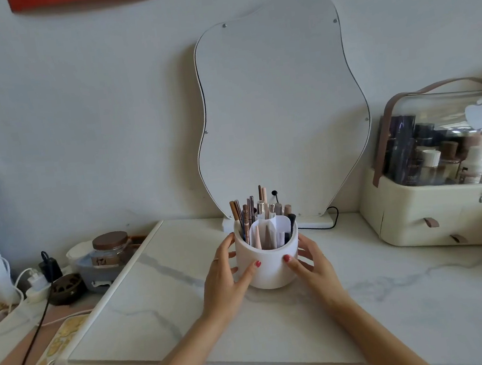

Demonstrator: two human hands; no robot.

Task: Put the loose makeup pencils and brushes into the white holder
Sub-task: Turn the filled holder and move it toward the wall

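Observation:
The round white holder [268, 264] stands upright on the marble table, just in front of the mirror. Several makeup pencils and brushes [255, 213] stick up out of its inner compartments. My left hand [225, 266] wraps the holder's left side, thumb on its front. My right hand [308, 257] clasps the right side in the same way. No loose pencils or brushes show on the table.
A wavy mirror [279, 112] leans against the wall behind the holder. A cream cosmetics case [435, 214] with bottles stands at the right. At the left lie a jar [110, 248], chargers with cables [39, 280] and a phone [57, 350].

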